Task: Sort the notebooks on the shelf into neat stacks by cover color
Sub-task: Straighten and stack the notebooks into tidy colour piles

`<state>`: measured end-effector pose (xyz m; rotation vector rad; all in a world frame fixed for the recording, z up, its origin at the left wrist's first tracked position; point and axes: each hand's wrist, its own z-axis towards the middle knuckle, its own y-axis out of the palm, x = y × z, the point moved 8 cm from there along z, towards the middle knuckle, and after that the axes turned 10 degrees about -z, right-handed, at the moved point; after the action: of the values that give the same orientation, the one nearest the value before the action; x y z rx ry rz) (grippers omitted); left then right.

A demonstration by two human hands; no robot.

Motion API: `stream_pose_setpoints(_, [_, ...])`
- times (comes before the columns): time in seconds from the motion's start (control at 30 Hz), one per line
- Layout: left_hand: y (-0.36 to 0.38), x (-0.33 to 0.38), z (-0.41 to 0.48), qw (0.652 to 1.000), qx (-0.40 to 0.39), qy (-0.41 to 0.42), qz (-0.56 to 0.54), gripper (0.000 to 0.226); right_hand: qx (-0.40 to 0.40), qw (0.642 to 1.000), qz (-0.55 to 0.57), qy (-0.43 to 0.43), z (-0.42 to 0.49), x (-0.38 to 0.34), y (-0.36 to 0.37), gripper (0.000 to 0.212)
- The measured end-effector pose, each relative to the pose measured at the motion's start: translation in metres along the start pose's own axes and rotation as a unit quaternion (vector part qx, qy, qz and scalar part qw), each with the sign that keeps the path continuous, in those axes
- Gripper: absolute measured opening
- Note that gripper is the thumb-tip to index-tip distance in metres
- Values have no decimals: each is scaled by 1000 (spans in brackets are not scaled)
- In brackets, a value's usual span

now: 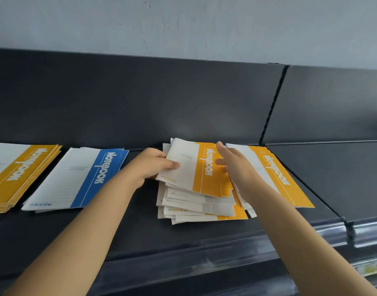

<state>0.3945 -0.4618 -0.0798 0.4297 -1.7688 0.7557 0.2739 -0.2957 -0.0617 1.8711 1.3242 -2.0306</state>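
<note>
A messy pile of orange-and-white notebooks (196, 206) lies on the dark shelf (119, 221). My left hand (149, 165) grips the left edge of the top few orange notebooks (204, 169), thumb on the white cover. My right hand (236, 165) rests on their right side with fingers fairly straight. Just to the right lies another orange stack (283, 178), partly hidden by my right arm. Further left a blue-and-white stack (83, 176) lies flat, and a darker yellow stack (19, 174) sits at the far left edge.
The shelf's dark back panel (162, 103) rises right behind the stacks. A divider seam (273, 107) separates the adjoining shelf section on the right. A clear price rail (226, 257) runs along the front edge. Bare shelf lies between the blue stack and the messy pile.
</note>
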Motion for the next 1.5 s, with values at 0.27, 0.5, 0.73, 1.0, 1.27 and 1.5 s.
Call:
stream_pose_setpoints(0.27, [-12, -2, 7, 999, 42, 15, 10, 28, 0, 1000, 8, -18, 2, -10, 16, 49])
stream_pose_setpoints(0.5, [-15, -7, 7, 999, 31, -19, 4, 31, 38, 957, 279, 66, 0, 3, 10, 28])
stream_pose_setpoints(0.73, [-21, -17, 0, 974, 25, -95, -206, 12, 38, 946, 310, 89, 9, 14, 10, 33])
stream_pose_setpoints(1.0, [-18, 0, -14, 962, -50, -61, -263, 23, 46, 971, 227, 66, 13, 15, 21, 38])
stream_pose_setpoints(1.27, [-73, -3, -41, 978, 46, 44, -198, 49, -14, 991, 118, -65, 1, -48, 59, 59])
stream_pose_setpoints(1.5, [-166, -21, -78, 975, 118, 84, -170, 35, -13, 984, 76, -163, -30, -109, 153, 66])
